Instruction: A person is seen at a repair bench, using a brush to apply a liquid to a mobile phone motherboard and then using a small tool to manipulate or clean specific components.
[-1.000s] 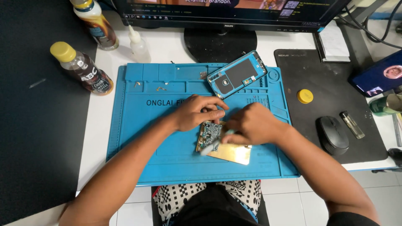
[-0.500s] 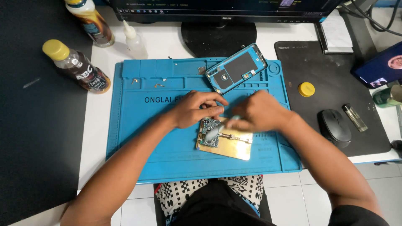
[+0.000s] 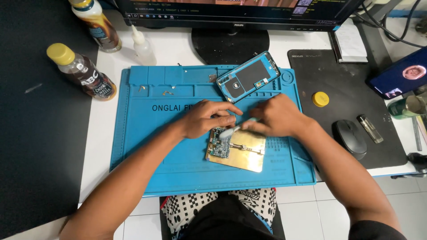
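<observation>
A small green circuit board (image 3: 219, 147) lies clamped on a gold metal holder plate (image 3: 242, 152) on the blue work mat (image 3: 147, 146). My left hand (image 3: 205, 118) rests at the board's upper edge, fingers curled, pressing down beside it. My right hand (image 3: 276, 116) grips a pale, thin tool (image 3: 231, 130) whose tip reaches the board's top. An opened phone frame (image 3: 248, 77) with a blue rim lies tilted on the mat just beyond both hands.
Two brown bottles with yellow caps (image 3: 82, 73) (image 3: 95, 22) and a small clear dropper bottle (image 3: 142, 44) stand at the left. A monitor stand (image 3: 230, 42) is behind the mat. On the black pad at right: a yellow disc (image 3: 320, 98), a mouse (image 3: 350, 138), a lighter (image 3: 370, 128).
The holder plate and board now lie a little lower on the mat relative to my hands. My right hand's tool tip has come onto the board's top edge. Left hand stays put.
</observation>
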